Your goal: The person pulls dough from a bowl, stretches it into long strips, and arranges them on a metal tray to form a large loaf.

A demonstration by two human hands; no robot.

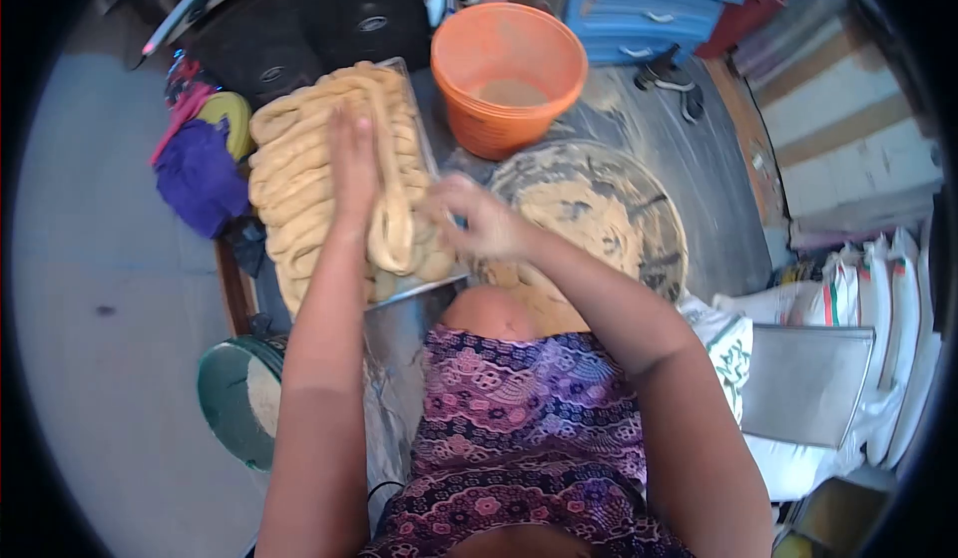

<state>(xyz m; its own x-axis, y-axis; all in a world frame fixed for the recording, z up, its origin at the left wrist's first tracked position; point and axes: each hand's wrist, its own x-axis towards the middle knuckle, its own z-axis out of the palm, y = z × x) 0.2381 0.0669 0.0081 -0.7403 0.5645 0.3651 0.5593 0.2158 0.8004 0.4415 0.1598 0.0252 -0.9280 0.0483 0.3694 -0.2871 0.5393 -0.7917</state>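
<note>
My left hand (354,164) lies flat with its fingers stretched out over rows of pale dough ropes (299,174). The ropes lie close together on a metal tray (414,289). Beside that hand, a long folded strand of dough (392,234) runs down the tray and ends in a loop at the near side. My right hand (477,217) hovers by the tray's right edge with its fingers curled. Motion blurs its fingertips, and whether anything is between them cannot be made out. To its right sits a wide round basin (664,194) with floury, light-brown matter (589,219) spread inside.
An orange bucket (509,69) stands behind the tray and basin. A green bucket (225,398) with pale powder is at the lower left. Purple cloth (203,179) lies left of the tray. Blue drawers (649,9), sandals (671,84) and white sacks (893,328) are farther right.
</note>
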